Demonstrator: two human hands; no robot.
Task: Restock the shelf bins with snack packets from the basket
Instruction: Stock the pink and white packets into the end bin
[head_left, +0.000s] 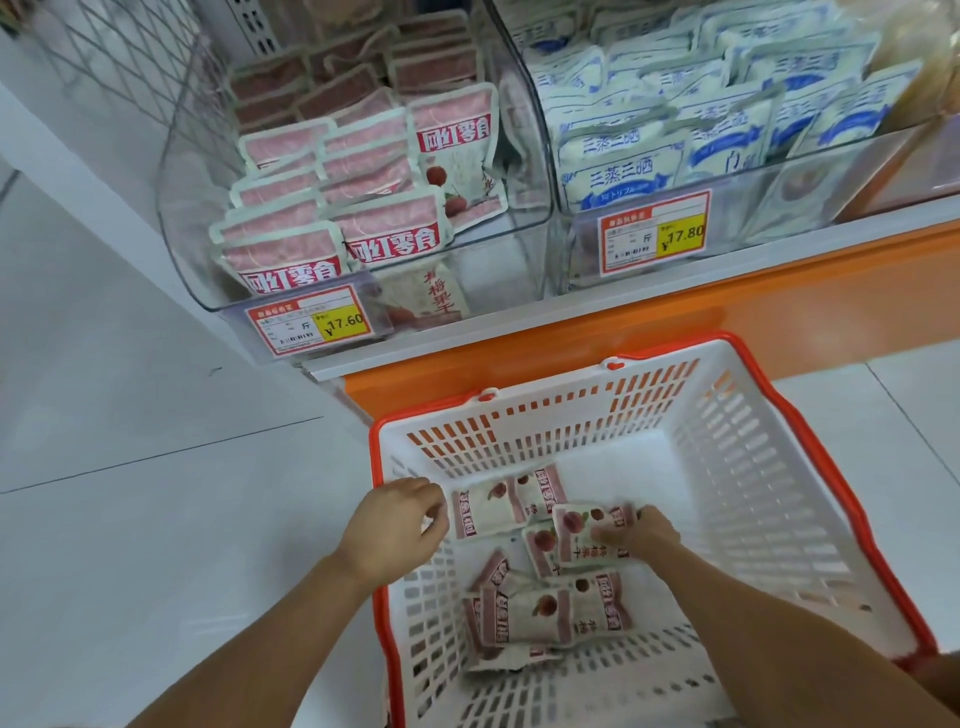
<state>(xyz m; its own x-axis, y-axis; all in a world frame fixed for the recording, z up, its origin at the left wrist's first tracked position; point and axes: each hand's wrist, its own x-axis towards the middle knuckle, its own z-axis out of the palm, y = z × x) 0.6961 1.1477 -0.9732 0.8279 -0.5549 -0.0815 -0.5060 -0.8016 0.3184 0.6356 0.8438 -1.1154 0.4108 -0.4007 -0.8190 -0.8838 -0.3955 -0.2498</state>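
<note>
pkts look light, soft, a bit slick; i'd pinch by the sealed edge. right hand grip is clamped on one snack packet, mid-lower frame inside the basket. left hand curled at basket's left rim, fingers loosely together, holding nothing. pink bin upper left.

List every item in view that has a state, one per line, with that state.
Basket: on the floor, a few red packets inside.
Red packets: lying loose on the basket bottom.
Left hand: at the basket's left rim, fingers curled, holding nothing visible.
Right hand: gripping one red packet.
Left bin: part filled, gap at right.
Right bin: packed with blue packets.
</note>
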